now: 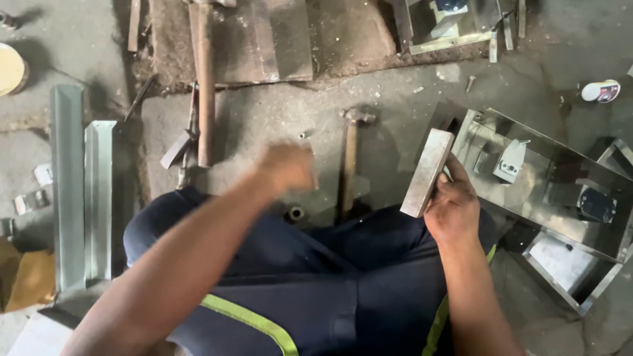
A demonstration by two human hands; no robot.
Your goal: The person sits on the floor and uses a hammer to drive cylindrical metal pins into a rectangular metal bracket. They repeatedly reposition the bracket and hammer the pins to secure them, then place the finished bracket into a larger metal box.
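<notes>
While the person is sitting on the floor:
Right hand: grip closing around grey metal bar; bar could be slipping onto the leg.
Left hand: blurred, grip unreadable, hovering near hammer.

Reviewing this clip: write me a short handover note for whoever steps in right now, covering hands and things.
Right hand: grips the lower end of a flat grey metal bar, held tilted beside the shiny sheet-metal box.
Left hand: blurred, closed, over the concrete floor; whether it holds anything cannot be told.
Wooden-handled hammer lies on the floor between the hands, untouched.
Done or left: not visible.
</notes>
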